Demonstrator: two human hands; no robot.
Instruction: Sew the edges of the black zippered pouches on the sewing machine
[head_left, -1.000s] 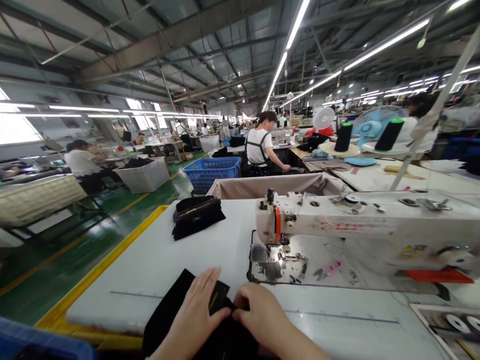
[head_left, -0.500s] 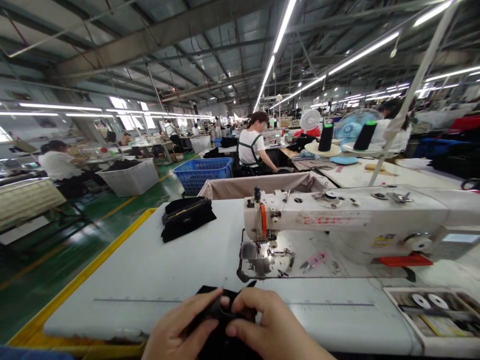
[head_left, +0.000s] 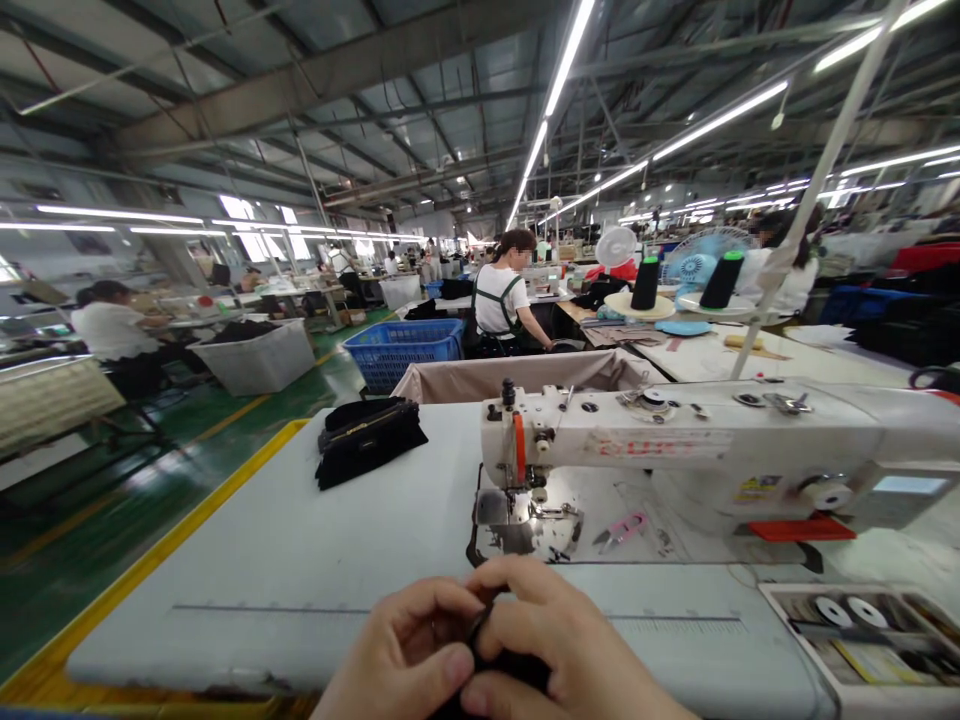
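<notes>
My left hand (head_left: 411,648) and my right hand (head_left: 551,640) meet at the front edge of the sewing table, fingers pinched together on a piece of black fabric (head_left: 517,668). Most of the fabric is hidden behind the fingers, and only a dark edge shows between them. Just beyond the hands stands a white sewing machine (head_left: 645,435), its needle area above a shiny metal plate. Pink thread snips (head_left: 621,531) lie on the machine bed. A stack of black zippered pouches (head_left: 370,440) rests at the table's far left.
A ruler strip (head_left: 270,610) runs along the white tabletop (head_left: 225,560). At the right is a tray (head_left: 847,670) with bobbins. Behind the table are a beige cloth-lined bin (head_left: 450,382), a blue basket (head_left: 405,350) and a co-worker (head_left: 501,300). Black thread cones (head_left: 645,284) stand further back.
Both hands have drawn closer together, with the fingers bunched tighter round the black fabric. Less of the fabric shows now. The view has shifted slightly.
</notes>
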